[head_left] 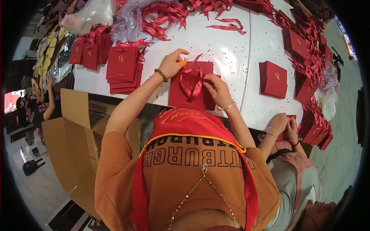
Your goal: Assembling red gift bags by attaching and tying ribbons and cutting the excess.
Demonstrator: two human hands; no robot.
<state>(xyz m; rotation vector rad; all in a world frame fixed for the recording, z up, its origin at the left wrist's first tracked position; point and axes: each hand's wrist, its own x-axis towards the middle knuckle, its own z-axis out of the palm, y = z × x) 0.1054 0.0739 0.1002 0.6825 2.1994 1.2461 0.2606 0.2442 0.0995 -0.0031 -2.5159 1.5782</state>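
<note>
A red gift bag (184, 96) lies flat on the white table in front of me, and a second red bag shows from under it. A shiny red ribbon (196, 89) loops over its front. My right hand (219, 91), with a bangle at the wrist, pinches the ribbon at the right of the loop. My left hand (172, 64) hovers at the bag's upper left, beside the ribbon. Its fingers are apart, an orange cover sits on one of them, and a beaded bracelet circles the wrist. Whether the left fingertips touch the ribbon is hard to see.
Stacked red bags (121, 67) stand at the left, with clear plastic wrap (131, 23) and loose ribbons (231, 26) beyond. Another bag stack (274, 80) lies to the right. A co-worker's hands (283, 125) hold a red bag nearby. An open cardboard box (67, 142) stands at lower left.
</note>
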